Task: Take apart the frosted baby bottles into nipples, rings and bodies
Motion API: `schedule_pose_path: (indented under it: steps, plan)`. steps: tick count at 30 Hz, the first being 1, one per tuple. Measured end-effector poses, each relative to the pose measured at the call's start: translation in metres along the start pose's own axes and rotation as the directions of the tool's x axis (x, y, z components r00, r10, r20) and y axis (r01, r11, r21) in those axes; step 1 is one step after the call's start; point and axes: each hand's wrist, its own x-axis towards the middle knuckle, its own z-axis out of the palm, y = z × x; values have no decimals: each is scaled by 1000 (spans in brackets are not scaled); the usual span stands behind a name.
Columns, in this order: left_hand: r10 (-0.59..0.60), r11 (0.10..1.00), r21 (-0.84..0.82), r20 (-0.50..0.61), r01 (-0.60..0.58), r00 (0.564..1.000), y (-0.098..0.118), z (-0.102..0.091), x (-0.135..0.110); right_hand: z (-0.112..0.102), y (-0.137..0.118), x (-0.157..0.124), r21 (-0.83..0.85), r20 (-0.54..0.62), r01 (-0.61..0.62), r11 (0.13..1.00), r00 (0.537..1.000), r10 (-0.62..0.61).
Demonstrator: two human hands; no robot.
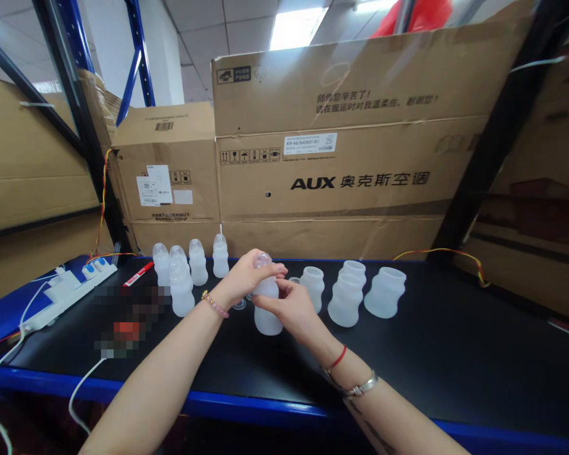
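While the left hand [244,279] closes its fingers over the domed cap [261,259] and the right hand [291,308] grips the bottle [267,318], upright on the desk [455,354], capping appears in hand, calling next for square, steady seating.

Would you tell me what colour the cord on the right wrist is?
Red; the thin cord bracelet shows best in the head view.

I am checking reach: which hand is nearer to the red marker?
Left. The left hand is right of the red marker, atop a bottle; the right hand lies farther right.
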Motion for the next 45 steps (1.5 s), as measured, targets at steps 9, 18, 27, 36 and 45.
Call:
schedule_pose_path:
  steps: [9,18,27,36,45]
  plan:
    - [95,990,-90,-160,-110,983,-11,17,1,2,-2,-1,-101,-70,-32,994,997,25]
    - [75,974,-191,-245,-124,967,-14,21,2,2,-7,-2,-103,-28,-49,994,999,46]
    - [104,935,-283,-359,-214,928,-3,8,9,0,0,-4,-311,-103,-5,950,994,-28]
    - [134,984,2,-675,-179,725,1,-60,33,-2,-4,0,-264,-268,-38,964,963,-35]
    - [95,456,781,-519,426,850,-36,-62,27,-3,-5,-3,-262,-255,-19,965,966,-50]
